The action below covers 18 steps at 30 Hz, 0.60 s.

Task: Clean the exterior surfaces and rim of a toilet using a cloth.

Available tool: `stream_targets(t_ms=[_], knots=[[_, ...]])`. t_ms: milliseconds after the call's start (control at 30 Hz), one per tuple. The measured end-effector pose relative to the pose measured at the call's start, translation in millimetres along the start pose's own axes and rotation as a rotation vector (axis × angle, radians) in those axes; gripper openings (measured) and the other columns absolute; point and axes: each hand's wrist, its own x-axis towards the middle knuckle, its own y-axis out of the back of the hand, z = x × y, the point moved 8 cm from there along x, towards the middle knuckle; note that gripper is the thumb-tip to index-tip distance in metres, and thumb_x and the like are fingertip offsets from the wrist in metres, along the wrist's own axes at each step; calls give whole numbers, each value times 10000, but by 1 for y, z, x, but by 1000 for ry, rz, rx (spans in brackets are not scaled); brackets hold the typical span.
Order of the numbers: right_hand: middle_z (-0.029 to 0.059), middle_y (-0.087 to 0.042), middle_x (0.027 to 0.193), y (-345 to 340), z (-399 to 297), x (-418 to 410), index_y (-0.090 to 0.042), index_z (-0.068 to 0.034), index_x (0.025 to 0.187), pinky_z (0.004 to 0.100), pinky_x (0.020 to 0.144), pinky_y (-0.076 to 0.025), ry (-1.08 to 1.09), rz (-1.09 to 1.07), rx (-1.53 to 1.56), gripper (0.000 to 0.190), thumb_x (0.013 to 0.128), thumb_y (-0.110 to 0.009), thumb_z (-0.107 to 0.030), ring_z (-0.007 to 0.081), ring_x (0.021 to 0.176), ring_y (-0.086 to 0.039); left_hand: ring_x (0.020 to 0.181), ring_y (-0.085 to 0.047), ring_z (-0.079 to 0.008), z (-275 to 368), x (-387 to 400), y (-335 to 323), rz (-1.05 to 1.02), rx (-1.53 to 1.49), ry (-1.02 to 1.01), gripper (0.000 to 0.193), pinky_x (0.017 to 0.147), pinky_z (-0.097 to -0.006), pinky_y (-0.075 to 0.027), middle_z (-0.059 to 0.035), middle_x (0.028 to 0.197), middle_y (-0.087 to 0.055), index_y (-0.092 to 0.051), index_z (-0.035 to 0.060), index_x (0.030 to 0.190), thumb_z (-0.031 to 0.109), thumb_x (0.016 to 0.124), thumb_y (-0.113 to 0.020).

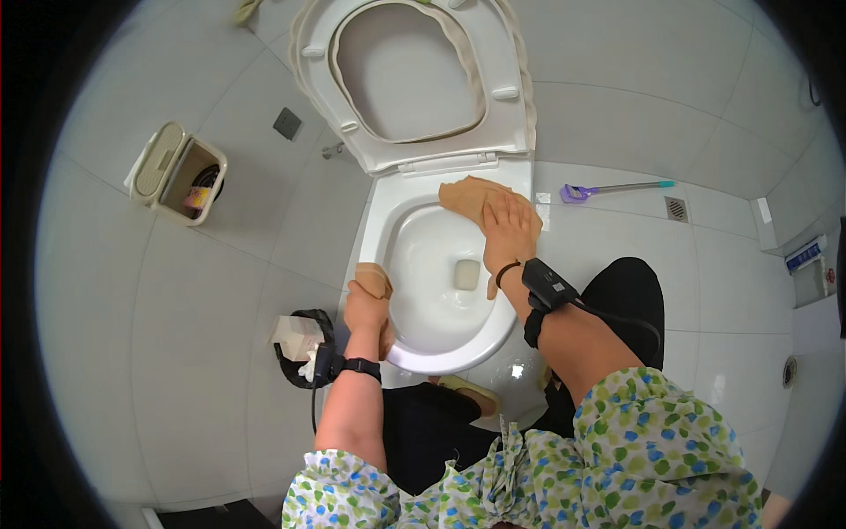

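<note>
A white toilet bowl point(436, 357) stands before me, its seat point(505, 132) and lid raised, with a cloth-like cover around the seat. My right hand point(510, 225) lies flat, fingers spread, pressing a tan cloth point(466, 195) on the right rear part of the rim. At the left side of the rim my left hand point(365, 305) grips another piece of tan cloth point(373, 279), some of it hanging below the fist. Whether the two pieces are separate cloths I cannot tell. Water shows in the bowl's drain opening.
A purple-headed brush point(576, 193) lies on the tiled floor at right, near a floor drain point(676, 209). At left are a black-lined waste bin point(291, 370) with paper in it and an open beige wall box point(193, 221). A shut-off valve point(332, 151) sits beside the toilet.
</note>
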Motion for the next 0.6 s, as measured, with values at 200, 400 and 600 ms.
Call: stream_targets(t_ms=[200,400,600], knots=[[119,-289,1478,-15,-8,-37,-500,9,1267,452,1142,-73,15,40,20,461,824,-467,-119,283,1391,-183,1005,-582,-409,-25,-31,-13,61,-73,76,683,844,-463,-486,-246,1141,-539,-331,51,1217,347,712,-683],[182,-380,1408,-7,-16,-85,-647,57,1012,496,1119,-80,144,242,115,365,766,-508,-175,311,1369,-224,1066,-535,-439,-50,-53,-40,64,-265,123,835,918,-476,-446,-269,1221,-463,-239,76,1341,342,687,-686],[86,-619,597,-32,-81,-147,-661,-70,575,452,763,-375,657,195,3,254,719,-519,-223,304,663,-579,1192,-426,-420,-50,-83,-53,430,-190,-89,735,1038,-509,-301,-268,1271,-410,-324,19,1290,302,688,-636]])
